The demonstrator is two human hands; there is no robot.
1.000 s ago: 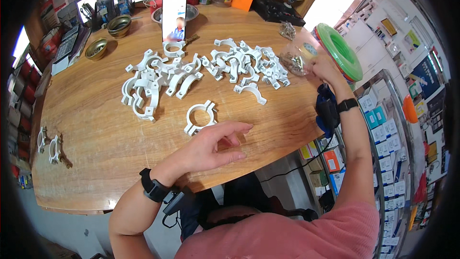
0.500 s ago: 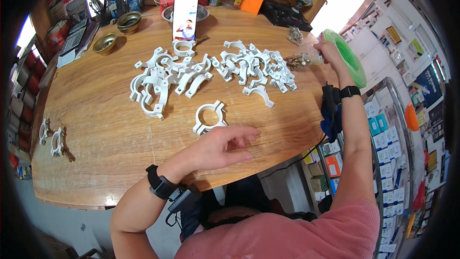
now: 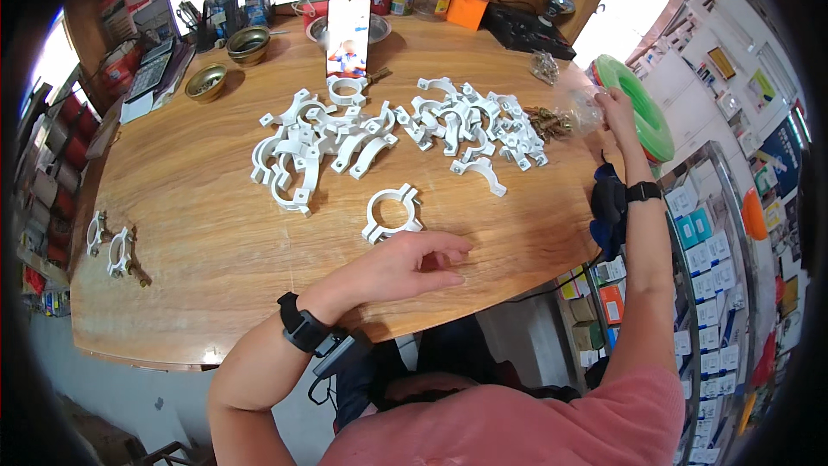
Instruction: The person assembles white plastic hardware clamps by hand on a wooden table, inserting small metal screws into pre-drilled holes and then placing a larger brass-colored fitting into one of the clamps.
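My right hand [image 3: 616,110] pinches the edge of a clear plastic bag [image 3: 585,112] at the table's right edge. Brass-coloured screws [image 3: 552,123] spread from the bag's mouth beside the right pile. My left hand [image 3: 412,266] lies near the front edge, fingers apart and nothing in it. Just beyond it is a white pipe clamp [image 3: 373,217] closed into a ring, a screw at its side. Loose white clamp halves form a left pile [image 3: 323,142] and a right pile [image 3: 470,116]. One single half [image 3: 483,174] lies in front of the right pile.
Two ring clamps [image 3: 121,250] with screws are at the far left. A phone [image 3: 348,39] leans on a metal bowl behind the left pile. Brass bowls [image 3: 207,84] stand at the back left. Another small bag [image 3: 544,67] and green coiled rolls [image 3: 642,112] are at the right.
My right hand has drawn the bag slightly nearer and to the right, and more of the screws lie exposed. The left hand has stayed in place. The whole view has shifted slightly.
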